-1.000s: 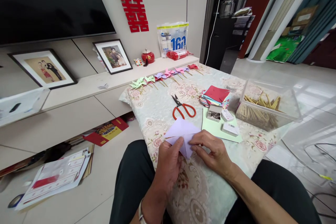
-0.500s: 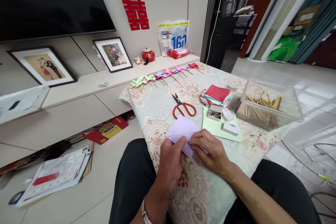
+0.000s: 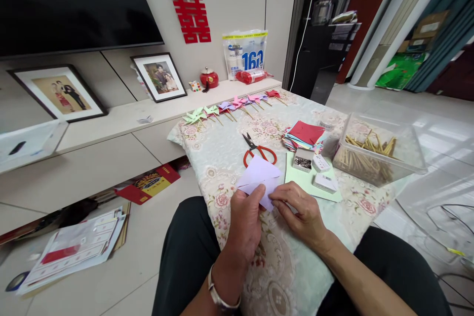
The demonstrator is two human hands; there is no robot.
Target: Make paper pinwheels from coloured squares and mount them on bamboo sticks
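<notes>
Lilac paper (image 3: 259,177), folded into a pointed shape, sits at the centre of the frame just above the floral cloth of the tabletop (image 3: 222,158). I see my left hand (image 3: 247,219) pinching its lower edge, fingers closed on the sheet, while my right hand (image 3: 299,210) grips the same edge from the right side, fingertips nearly meeting the left. Just beyond lie red-handled scissors (image 3: 259,150). To the right are a stack of coloured sheets (image 3: 305,134) and a clear box of wooden sticks (image 3: 374,150). Finished pinwheels (image 3: 229,107) line the far edge.
</notes>
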